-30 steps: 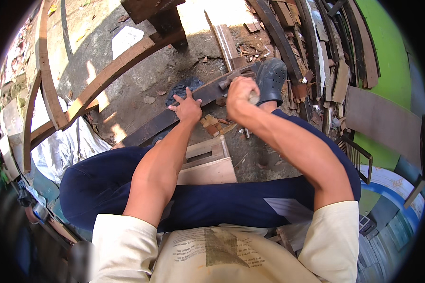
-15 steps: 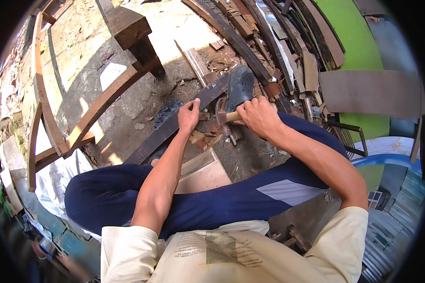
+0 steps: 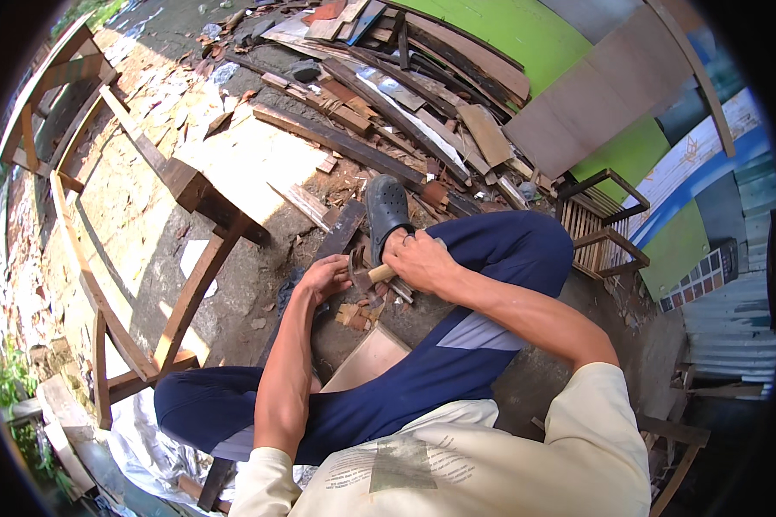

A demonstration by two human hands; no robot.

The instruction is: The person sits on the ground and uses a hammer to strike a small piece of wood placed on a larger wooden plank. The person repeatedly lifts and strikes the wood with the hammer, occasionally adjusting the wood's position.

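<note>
My right hand (image 3: pixel 418 261) is wrapped round the wooden handle of a claw hammer (image 3: pixel 379 274). The hammer's metal head points left, close to the fingertips of my left hand (image 3: pixel 326 277). Those fingers are pinched together over a dark wooden plank (image 3: pixel 343 227); whatever they hold is too small to make out. The plank runs slantwise between my legs, and my left forearm and hand cover part of it. Beyond my right hand, a dark clog (image 3: pixel 388 211) is on my foot. Wood chips and scraps (image 3: pixel 358 315) lie below the hammer, beside a pale board (image 3: pixel 366 358).
A wooden frame (image 3: pixel 194 293) of joined beams stands at the left. Piled planks and offcuts (image 3: pixel 405 121) spread across the far side. A slatted wooden piece (image 3: pixel 599 224) is at the right, near green panels (image 3: pixel 677 250). White sheeting (image 3: pixel 151 444) lies beside my left knee.
The view has swung, so the surroundings sit differently in the picture. My left hand and the hammer head are now closer together. The right hand keeps its hold on the hammer.
</note>
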